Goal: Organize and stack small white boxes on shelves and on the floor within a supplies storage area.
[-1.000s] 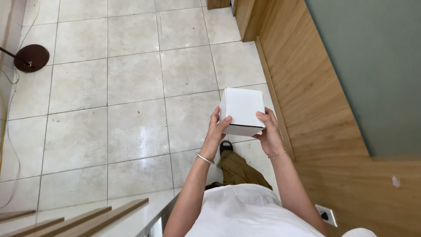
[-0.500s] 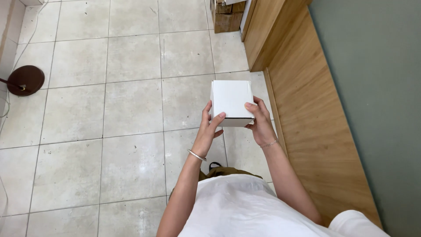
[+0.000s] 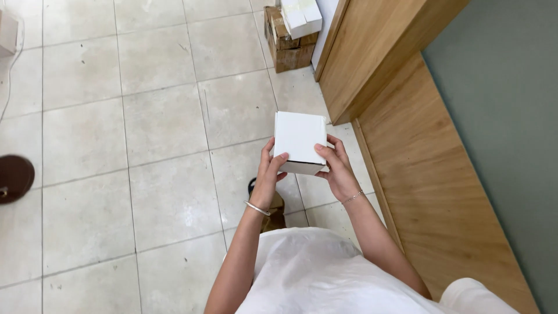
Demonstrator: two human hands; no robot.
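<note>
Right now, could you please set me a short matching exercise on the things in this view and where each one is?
Things:
1. white box
2. brown cardboard box
3. dark round object
4. bangle

Places:
A. left edge of the floor
B. on the left wrist
C. between left hand and right hand
D. on the floor by the wooden cabinet

Pairs: 1-C, 2-D, 3-A, 4-B

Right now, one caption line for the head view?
Both hands, left hand and right hand, hold a closed white box above a tiled floor, beside a wooden counter.
</note>
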